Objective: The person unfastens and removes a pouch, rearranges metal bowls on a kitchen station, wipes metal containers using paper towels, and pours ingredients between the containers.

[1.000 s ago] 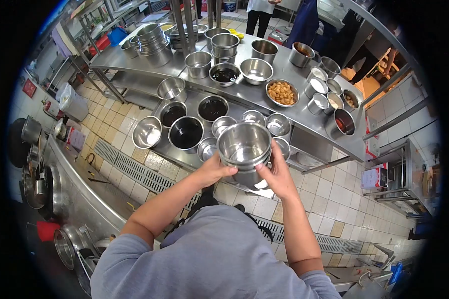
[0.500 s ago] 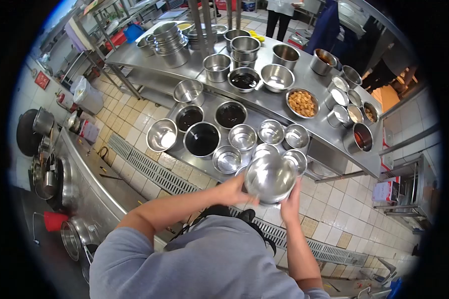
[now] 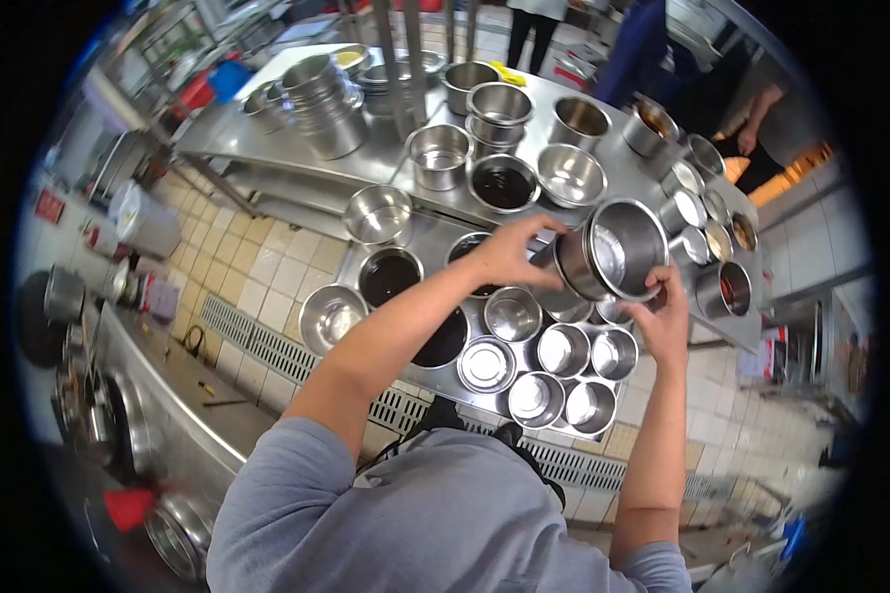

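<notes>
Both of my hands hold a stack of nested metal pots [image 3: 635,237], tilted on its side above the counter's front edge. My left hand [image 3: 504,257] reaches around the lower left end of the stack, thumb and fingers on either side. At the lower right rim, my right hand [image 3: 666,314] grips with its fingers and thumb. Below the hands, several small metal pots [image 3: 535,399] stand close together on the low steel table [image 3: 427,237]. Left of them are pots of dark liquid [image 3: 390,276], partly hidden by my left forearm.
Behind is a long steel counter [image 3: 237,127] with stacked pots [image 3: 324,114], a bowl of dark liquid [image 3: 504,184] and an open metal bowl [image 3: 572,175]. Metal posts [image 3: 391,74] rise from it. A floor drain [image 3: 257,338] runs nearby. A co-worker's arm [image 3: 756,119] shows at right.
My hands have moved up and away from me, carrying the metal pots from over the small pots towards the counter. The pots have turned, so their mouth now shows.
</notes>
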Available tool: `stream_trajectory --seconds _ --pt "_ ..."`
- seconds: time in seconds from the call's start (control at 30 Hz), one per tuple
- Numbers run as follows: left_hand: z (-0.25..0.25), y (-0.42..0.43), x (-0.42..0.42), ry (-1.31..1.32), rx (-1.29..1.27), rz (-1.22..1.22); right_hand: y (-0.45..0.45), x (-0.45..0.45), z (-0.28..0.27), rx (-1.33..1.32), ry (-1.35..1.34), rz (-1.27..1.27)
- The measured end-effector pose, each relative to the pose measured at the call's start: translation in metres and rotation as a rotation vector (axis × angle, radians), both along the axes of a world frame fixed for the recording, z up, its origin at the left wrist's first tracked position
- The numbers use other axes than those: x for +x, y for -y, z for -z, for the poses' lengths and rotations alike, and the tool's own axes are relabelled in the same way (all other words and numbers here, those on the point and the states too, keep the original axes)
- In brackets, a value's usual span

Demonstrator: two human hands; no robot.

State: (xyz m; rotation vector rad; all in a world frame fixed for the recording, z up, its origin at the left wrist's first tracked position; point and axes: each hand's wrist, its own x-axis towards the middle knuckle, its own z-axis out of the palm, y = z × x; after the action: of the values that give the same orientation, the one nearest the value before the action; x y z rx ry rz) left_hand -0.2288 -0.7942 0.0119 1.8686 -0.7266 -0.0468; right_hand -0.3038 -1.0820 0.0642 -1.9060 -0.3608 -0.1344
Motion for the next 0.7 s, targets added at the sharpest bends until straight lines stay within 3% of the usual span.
stream_trajectory --seconds 0.03,0.07,0.13,0.17,0.23,0.27,0.3,0.33,0.4,0.47,0.53,0.57,0.6,0.63,0.7 --pt "0.021 0.007 0.014 -0.155 -0.220 0.039 -0.011 0.004 0.006 0.051 -0.008 0.097" --pt "0.020 0.019 0.013 -0.165 -0.227 0.077 -0.023 0.012 0.014 0.104 -0.009 0.194" --pt "0.016 0.048 -0.005 -0.318 -0.061 0.082 -0.055 0.027 0.046 0.194 0.034 0.125" --pt "0.102 0.075 0.013 0.372 0.132 -0.135 -0.071 0.039 0.050 0.185 0.089 0.133" --pt "0.066 0.057 0.010 -0.181 -0.051 -0.224 -0.070 0.047 0.055 0.148 0.106 0.214" --pt "0.067 0.047 0.018 -0.150 0.123 -0.131 -0.054 0.040 0.054 0.125 0.074 0.284" --pt "0.068 0.040 0.020 0.183 0.182 -0.144 -0.026 0.024 0.051 0.034 0.177 0.377" --pt "0.066 0.034 0.020 0.293 0.112 -0.052 0.011 0.001 0.051 0.021 0.178 0.468" --pt "0.061 0.017 0.019 0.264 0.163 -0.012 0.073 -0.056 0.050 0.191 0.006 0.717" --pt "0.060 -0.008 0.029 0.225 0.549 -0.199 0.114 -0.104 0.069 0.376 0.040 0.908" --pt "0.063 -0.042 0.044 0.007 0.820 -0.354 0.142 -0.121 0.109 0.558 -0.176 1.069" --pt "0.087 -0.066 0.057 -0.054 0.924 -0.304 0.164 -0.119 0.143 0.680 -0.298 1.107" --pt "0.116 -0.081 0.074 -0.108 1.026 -0.272 0.194 -0.103 0.211 0.805 -0.114 0.983" --pt "0.132 -0.093 0.082 -0.160 1.007 -0.237 0.183 -0.089 0.208 1.019 -0.227 0.891" --pt "0.133 -0.123 0.085 -0.201 1.040 -0.218 0.197 -0.057 0.244 0.970 -0.282 0.720"
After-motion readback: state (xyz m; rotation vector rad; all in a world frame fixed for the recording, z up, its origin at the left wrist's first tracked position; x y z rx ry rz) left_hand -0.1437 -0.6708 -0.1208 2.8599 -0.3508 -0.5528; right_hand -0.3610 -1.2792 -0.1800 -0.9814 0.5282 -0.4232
